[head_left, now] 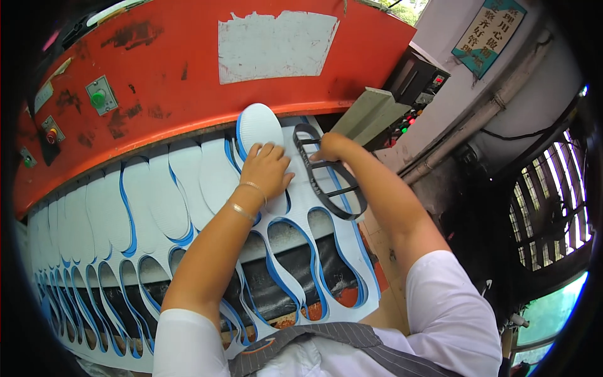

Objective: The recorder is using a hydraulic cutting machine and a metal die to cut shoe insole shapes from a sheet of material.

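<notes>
My left hand [266, 168] lies with spread fingers on a white insole-shaped piece [259, 125] with blue along its side. The thumb stands apart, and the palm hides the piece's lower end. The piece's rounded top overlaps the edge of the red machine. To the right, my right hand [336, 148] is closed around a cross bar of a black, insole-shaped cutting die [309, 164]. The die sits over the right end of the white foam sheet [361, 264]; whether it touches the sheet I cannot tell.
Along the back runs a red machine [169, 69] with a green button [98, 98]. Insole-shaped cuts and openings fill the sheet leftward, over a black surface [289, 283]. A control box [418, 78] with lit lamps stands at the back right, near a wall pipe [465, 125].
</notes>
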A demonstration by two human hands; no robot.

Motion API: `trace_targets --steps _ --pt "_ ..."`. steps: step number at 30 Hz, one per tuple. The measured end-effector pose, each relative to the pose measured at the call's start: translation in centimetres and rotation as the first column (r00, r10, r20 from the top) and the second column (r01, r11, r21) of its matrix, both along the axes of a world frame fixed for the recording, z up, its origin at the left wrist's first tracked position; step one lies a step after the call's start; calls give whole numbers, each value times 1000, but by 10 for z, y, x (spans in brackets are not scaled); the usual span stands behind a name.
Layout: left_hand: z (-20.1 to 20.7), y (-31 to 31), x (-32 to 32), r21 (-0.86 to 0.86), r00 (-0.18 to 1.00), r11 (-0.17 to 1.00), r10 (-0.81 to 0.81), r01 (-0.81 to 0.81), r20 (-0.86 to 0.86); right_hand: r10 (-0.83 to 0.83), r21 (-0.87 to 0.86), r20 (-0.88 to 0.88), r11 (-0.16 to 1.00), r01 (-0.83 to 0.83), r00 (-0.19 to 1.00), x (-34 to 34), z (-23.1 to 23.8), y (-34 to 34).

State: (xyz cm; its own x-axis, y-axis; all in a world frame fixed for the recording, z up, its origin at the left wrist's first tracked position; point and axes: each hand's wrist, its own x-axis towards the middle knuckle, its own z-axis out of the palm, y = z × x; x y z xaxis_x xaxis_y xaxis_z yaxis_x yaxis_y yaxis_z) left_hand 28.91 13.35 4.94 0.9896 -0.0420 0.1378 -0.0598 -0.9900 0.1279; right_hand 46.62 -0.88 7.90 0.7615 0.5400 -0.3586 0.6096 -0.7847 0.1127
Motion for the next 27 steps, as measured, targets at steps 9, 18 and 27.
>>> trace_targets --steps 9,18,27 --pt "-52 30 50 -43 946 957 290 -286 143 -210 548 -25 815 189 977 -1 -21 38" --pt "-30 30 49 -8 893 902 428 -431 142 294 801 59 556 -221 954 -71 -59 -85" --pt "-27 8 52 -18 861 861 508 -508 -7 338 807 20 551 -215 941 -65 -65 -108"
